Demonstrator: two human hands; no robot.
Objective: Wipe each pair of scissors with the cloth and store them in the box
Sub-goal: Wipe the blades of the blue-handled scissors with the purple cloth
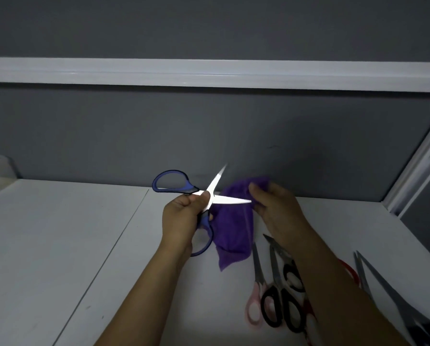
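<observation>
One view only, worn on my head, wide-angle. It faces forward and down over the white flat tabletop [59, 245] toward the grey partition wall [134, 133] with a white horizontal rail [209, 73]. Close in: my forearms enter at the bottom edge; left hand [184, 216] and right hand [279, 211] sit mid-frame.

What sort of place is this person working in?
Probably an office cubicle: a white desk backs onto a grey partition panel edged with white trim, which turns a corner at the right. Several scissors lie on the desk.
</observation>
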